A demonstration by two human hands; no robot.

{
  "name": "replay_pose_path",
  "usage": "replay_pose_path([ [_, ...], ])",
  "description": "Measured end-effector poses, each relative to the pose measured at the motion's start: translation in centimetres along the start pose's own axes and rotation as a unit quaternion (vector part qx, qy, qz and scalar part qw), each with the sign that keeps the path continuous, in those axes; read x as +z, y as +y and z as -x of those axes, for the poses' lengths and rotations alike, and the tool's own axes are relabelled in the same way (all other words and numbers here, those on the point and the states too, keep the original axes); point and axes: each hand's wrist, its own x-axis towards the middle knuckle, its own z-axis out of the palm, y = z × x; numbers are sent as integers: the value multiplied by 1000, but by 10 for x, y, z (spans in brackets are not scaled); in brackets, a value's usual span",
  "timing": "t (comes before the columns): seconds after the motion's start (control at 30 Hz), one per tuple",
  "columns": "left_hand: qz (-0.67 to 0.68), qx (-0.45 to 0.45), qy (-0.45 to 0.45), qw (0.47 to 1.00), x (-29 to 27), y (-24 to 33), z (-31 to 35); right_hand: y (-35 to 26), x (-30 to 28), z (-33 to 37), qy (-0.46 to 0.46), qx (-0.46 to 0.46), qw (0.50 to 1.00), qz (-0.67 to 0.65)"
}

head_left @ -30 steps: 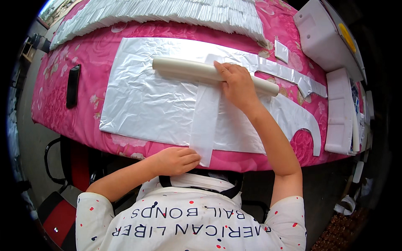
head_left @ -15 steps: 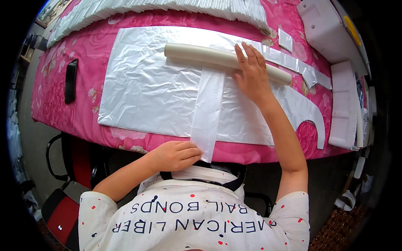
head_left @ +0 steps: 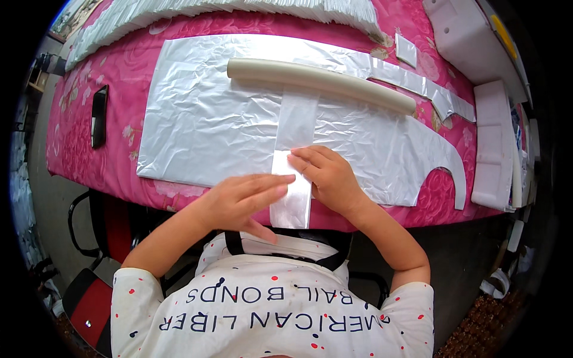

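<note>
basically, both hands are at a narrow white plastic strip [head_left: 290, 209] that runs from the tube down past the near edge of a wide white sheet [head_left: 209, 128]; its near part looks doubled over, judging by the brighter layer. right hand [head_left: 329, 178] has its fingers bent, tips resting at the top end of that layer, probably to keep the crease flat; can't tell if it pinches anything. left hand [head_left: 246, 198] is spread, thumb well apart from the fingers, tips over the strip's left side, gripping nothing visible; contact unclear. beige tube [head_left: 322, 82] lies untouched across the sheet and the strip's far end, likely as a weight so thin film stays put. pink tablecloth [head_left: 71, 134] sits underneath, folded white stack [head_left: 256, 6] along the far side, out of the hands' way
</note>
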Motion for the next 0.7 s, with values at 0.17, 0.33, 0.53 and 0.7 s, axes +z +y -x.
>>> replay_pose_path([
  [0.17, -246, -24, -162, 955, 0, -39, -1, -4, 3, -1, 52, 6, 999, 11],
  [0.33, -137, -74, -182, 971, -8, -37, -8, 4, 3, 3, 63, 26, 998, 7],
  [0.53, -78, -172, -158, 969, -8, -40, -14, 5, -6, -9, 47, 94, 992, -67],
  [0.7, -94, -216, -117, 965, 3, -46, -16, 9, -9, -11, 16, 102, 993, -50],
])
